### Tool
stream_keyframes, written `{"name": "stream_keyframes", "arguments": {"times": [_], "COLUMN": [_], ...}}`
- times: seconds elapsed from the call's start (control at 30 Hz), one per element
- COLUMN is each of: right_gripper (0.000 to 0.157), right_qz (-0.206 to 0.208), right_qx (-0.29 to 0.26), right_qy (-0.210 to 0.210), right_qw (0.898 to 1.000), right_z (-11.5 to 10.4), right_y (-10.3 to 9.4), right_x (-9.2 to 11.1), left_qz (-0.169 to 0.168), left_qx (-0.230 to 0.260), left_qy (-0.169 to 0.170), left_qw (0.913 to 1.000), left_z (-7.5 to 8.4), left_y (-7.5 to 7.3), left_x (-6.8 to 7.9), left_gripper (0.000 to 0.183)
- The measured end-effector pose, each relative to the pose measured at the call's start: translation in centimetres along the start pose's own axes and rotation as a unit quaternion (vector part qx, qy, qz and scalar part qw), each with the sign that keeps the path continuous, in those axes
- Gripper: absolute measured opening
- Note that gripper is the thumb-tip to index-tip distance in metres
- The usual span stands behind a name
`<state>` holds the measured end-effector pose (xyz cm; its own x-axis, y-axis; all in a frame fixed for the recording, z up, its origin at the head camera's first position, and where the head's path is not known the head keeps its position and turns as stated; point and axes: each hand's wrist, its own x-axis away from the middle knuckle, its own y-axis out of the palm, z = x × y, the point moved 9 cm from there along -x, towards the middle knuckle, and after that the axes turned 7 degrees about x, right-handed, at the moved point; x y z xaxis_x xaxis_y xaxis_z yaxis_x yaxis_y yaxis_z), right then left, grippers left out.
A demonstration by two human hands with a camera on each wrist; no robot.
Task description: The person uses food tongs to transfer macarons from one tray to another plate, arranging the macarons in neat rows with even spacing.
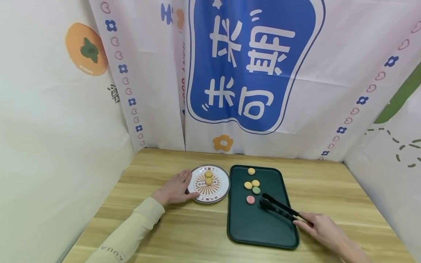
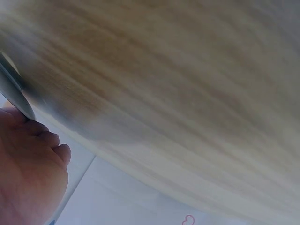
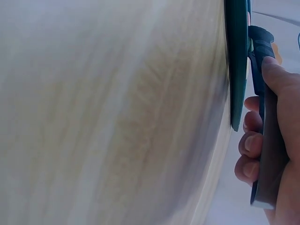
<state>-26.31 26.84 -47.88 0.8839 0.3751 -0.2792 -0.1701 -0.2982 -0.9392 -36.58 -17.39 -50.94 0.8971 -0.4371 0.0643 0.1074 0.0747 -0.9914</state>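
My left hand [image 1: 175, 188] rests at the left edge of a round white plate [image 1: 224, 182], its fingers straight along the rim and the thumb at the lower edge. Two yellow macarons [image 1: 208, 181] sit on the plate. In my right hand [image 1: 320, 228] is a pair of black tongs [image 1: 279, 209], gripped by the handles; the right wrist view shows curled fingers round the tongs [image 3: 269, 154]. The tong tips hang apart over a dark green tray [image 1: 260, 230], with nothing between them. Near the tips lie a pink macaron [image 1: 250, 199] and a green macaron [image 1: 256, 190].
Three yellow macarons, one a yellow macaron [image 1: 251, 171] at the tray's far end, lie on the tray. Plate and tray stand side by side on a wood-grain table [image 1: 184, 233]. A printed cloth [image 1: 158, 91] hangs behind the table, with white walls at both sides.
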Motion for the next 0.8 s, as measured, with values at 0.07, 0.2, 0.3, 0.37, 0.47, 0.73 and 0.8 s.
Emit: {"name": "stream_keyframes", "arguments": {"times": [0.07, 0.2, 0.3, 0.37, 0.47, 0.73, 0.8], "right_gripper": [0.026, 0.027, 0.026, 0.028, 0.032, 0.03, 0.03], "right_qz": [0.004, 0.01, 0.005, -0.001, -0.009, -0.013, -0.006], "right_qx": [-0.001, -0.002, -0.006, -0.008, -0.01, -0.01, -0.009], "right_qy": [0.0, -0.006, -0.004, 0.0, 0.004, -0.01, -0.019], "right_qw": [1.0, 1.0, 1.0, 1.0, 1.0, 1.0, 1.0], "right_z": [0.0, -0.3, -0.4, -0.5, -0.7, -2.0, -2.4], "right_y": [0.0, 0.1, 0.3, 0.5, 0.7, 0.7, 0.6], "right_x": [0.0, -0.3, -0.7, -0.9, -1.3, -2.6, -2.9], "left_qz": [0.001, 0.004, 0.006, 0.008, 0.01, 0.018, 0.018], "left_qx": [0.001, 0.004, 0.001, 0.002, 0.004, 0.01, 0.009], "left_qy": [0.002, 0.003, 0.005, 0.007, 0.009, 0.015, 0.014], "left_qw": [1.0, 1.0, 1.0, 0.9999, 0.9999, 0.9997, 0.9997], "left_z": [0.0, 0.1, 0.1, 0.1, 0.1, 0.2, 0.3], "left_y": [0.1, 0.1, 0.0, 0.1, 0.1, -0.1, -0.1], "left_x": [0.0, 0.0, 0.0, 0.1, 0.2, 0.3, 0.2], "left_gripper": [0.105, 0.106, 0.106, 0.106, 0.106, 0.104, 0.105]}}
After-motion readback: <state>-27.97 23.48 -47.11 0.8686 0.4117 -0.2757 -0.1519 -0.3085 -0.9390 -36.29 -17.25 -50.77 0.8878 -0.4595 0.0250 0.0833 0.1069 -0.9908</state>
